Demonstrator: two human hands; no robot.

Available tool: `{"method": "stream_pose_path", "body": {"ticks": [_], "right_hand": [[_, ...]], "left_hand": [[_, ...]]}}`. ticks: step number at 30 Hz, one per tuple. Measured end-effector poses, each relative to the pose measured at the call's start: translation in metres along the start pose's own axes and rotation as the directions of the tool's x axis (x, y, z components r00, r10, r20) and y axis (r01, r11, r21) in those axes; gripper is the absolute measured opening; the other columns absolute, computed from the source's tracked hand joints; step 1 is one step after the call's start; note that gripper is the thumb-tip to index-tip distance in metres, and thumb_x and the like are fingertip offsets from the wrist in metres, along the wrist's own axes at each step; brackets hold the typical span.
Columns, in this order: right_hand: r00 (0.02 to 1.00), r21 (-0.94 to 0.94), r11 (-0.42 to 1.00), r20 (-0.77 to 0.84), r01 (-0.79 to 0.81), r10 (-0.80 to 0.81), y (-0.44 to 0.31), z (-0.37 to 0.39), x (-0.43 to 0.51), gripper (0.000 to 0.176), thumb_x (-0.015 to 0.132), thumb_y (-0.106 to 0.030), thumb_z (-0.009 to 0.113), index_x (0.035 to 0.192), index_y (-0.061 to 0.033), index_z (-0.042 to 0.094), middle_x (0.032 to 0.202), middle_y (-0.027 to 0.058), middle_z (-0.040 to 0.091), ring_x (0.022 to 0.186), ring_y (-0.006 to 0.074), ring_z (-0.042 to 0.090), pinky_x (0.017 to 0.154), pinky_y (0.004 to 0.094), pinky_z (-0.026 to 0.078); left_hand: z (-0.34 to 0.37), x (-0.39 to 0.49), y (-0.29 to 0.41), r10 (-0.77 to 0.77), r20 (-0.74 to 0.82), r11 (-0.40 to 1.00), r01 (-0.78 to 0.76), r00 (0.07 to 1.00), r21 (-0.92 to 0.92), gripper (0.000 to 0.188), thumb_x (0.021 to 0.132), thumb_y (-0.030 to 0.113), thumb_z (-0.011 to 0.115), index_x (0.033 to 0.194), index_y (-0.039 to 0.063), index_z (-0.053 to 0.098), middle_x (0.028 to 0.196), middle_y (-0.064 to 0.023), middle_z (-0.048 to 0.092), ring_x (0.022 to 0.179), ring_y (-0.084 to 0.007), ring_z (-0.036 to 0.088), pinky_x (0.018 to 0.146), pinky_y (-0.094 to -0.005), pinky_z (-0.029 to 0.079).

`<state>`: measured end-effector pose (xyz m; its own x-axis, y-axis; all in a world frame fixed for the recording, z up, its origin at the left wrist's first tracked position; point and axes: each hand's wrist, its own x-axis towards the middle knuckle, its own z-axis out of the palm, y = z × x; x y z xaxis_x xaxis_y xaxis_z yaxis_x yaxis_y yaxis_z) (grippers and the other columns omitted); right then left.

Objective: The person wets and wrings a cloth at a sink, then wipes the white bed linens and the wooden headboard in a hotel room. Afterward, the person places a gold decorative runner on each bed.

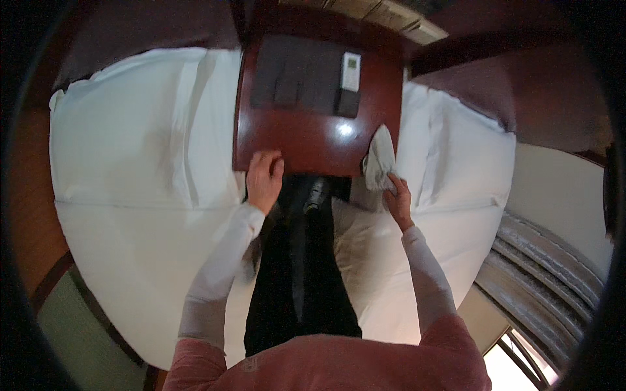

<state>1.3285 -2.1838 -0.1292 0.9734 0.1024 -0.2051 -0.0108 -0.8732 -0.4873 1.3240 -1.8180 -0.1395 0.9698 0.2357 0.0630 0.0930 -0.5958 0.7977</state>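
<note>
My right hand [400,201] grips the lower end of a whitish cloth [381,159], which lies over the front right corner of a glossy reddish-brown wooden nightstand [303,146]. At the front left corner of the nightstand is my left hand [265,180], with its fingers bent over the edge and nothing seen in it. Farther back on the top lies a dark grey mat or folder [305,73]. A white remote control [351,72] rests along its right side, and a small black item [347,103] sits just in front of the remote.
A bed with white bedding [127,146] flanks the nightstand on the left, another white bed [455,151] on the right. Wall switch plates [386,14] are behind it. Grey curtains [538,273] hang at the right, near a window [518,364]. My legs stand between the beds.
</note>
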Motion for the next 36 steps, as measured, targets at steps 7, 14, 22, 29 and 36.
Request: {"method": "stream_pose_path", "body": {"ticks": [7,14,22,29,36], "right_hand": [[0.974,0.343,0.939,-0.205,-0.019,0.094,-0.054,-0.089,0.091,0.046,0.075,-0.006,0.057,0.12,-0.0009,0.051,0.106,0.0147,0.055,0.095,0.0262,0.055,0.083,0.0339,0.044],[0.914,0.067,0.951,-0.304,0.303,-0.27,-0.055,-0.085,0.226,0.047,0.078,-0.012,0.058,0.123,-0.0015,0.047,0.108,0.0204,0.052,0.1,0.0364,0.05,0.09,0.0398,0.039],[0.933,-0.46,0.867,-0.36,-0.191,0.015,-0.06,0.055,0.285,0.063,0.073,-0.04,0.064,0.126,-0.0132,0.042,0.111,0.0166,0.049,0.094,0.0375,0.05,0.069,0.051,0.046],[0.931,-0.306,0.88,0.069,0.363,-0.359,-0.264,0.12,0.273,0.054,0.074,-0.021,0.06,0.125,-0.0133,0.044,0.119,0.017,0.045,0.107,0.039,0.042,0.081,0.0548,0.041],[0.612,-0.002,0.641,0.298,0.767,-0.732,-0.22,0.086,0.251,0.054,0.069,-0.01,0.063,0.12,-0.0235,0.053,0.129,0.0092,0.046,0.112,0.0307,0.043,0.085,0.0408,0.045]], "left_hand": [[0.044,0.152,0.041,-0.35,0.101,0.856,0.274,0.931,0.439,0.07,0.075,0.039,0.067,0.132,0.013,0.036,0.13,-0.0249,0.032,0.112,-0.0424,0.042,0.088,-0.0478,0.042],[0.039,0.147,0.038,-0.379,0.147,0.836,0.269,0.914,0.479,0.051,0.071,0.02,0.069,0.115,0.011,0.047,0.107,-0.0183,0.043,0.093,-0.0358,0.055,0.074,-0.0436,0.051],[0.025,0.02,0.033,-0.416,0.045,0.873,0.385,0.908,0.3,0.05,0.072,0.02,0.067,0.116,0.007,0.047,0.103,-0.0215,0.044,0.076,-0.0394,0.056,0.062,-0.046,0.049],[0.013,-0.048,0.041,-0.521,0.041,0.822,0.489,0.852,0.293,0.054,0.069,0.019,0.067,0.118,0.01,0.046,0.103,-0.0217,0.044,0.084,-0.0418,0.054,0.066,-0.0486,0.048],[0.018,-0.048,0.036,-0.464,-0.036,0.842,0.454,0.885,0.293,0.051,0.067,0.014,0.066,0.115,0.011,0.048,0.099,-0.0193,0.044,0.076,-0.0408,0.055,0.061,-0.0451,0.049]]}}
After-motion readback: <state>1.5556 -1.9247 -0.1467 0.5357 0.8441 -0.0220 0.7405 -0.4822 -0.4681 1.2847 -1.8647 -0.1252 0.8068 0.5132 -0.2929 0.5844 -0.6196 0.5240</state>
